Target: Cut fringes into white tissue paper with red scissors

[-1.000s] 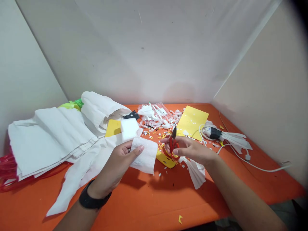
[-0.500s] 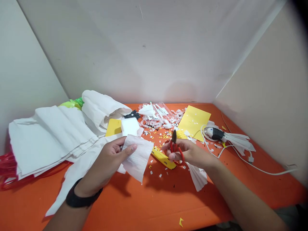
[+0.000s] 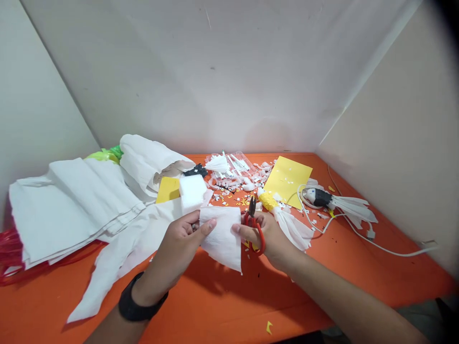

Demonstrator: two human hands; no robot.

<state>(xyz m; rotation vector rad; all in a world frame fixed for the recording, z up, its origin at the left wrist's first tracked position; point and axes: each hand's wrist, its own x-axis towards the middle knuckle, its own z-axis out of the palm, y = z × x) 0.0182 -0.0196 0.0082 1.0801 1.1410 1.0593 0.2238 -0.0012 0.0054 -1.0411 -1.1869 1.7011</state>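
Note:
My left hand (image 3: pixel 186 243) pinches the left edge of a white crepe paper piece (image 3: pixel 224 243) between thumb and fingers. On the paper's right edge lies the thumb of my right hand (image 3: pixel 267 234). That same hand also keeps red-handled scissors (image 3: pixel 258 241), their dark blades (image 3: pixel 252 206) pointing up and closed. The paper hangs above the orange table. Just beyond my right hand lies a yellow-wrapped piece (image 3: pixel 268 200) with a white pleated paper tail (image 3: pixel 294 227). A yellow object under the scissors is mostly hidden.
White paper sheets (image 3: pixel 71 205) and a white paper roll (image 3: pixel 150 160) fill the left. Behind the hands are a white foam block (image 3: pixel 192 191), scattered scraps and a yellow sheet (image 3: pixel 289 179). A white cable (image 3: pixel 390 251) loops round a black-and-white fish-like figure (image 3: pixel 322 197) at right.
Both hands have come together in the middle. The left hand and paper moved right, and my right thumb now touches the paper's right edge, scissors still held.

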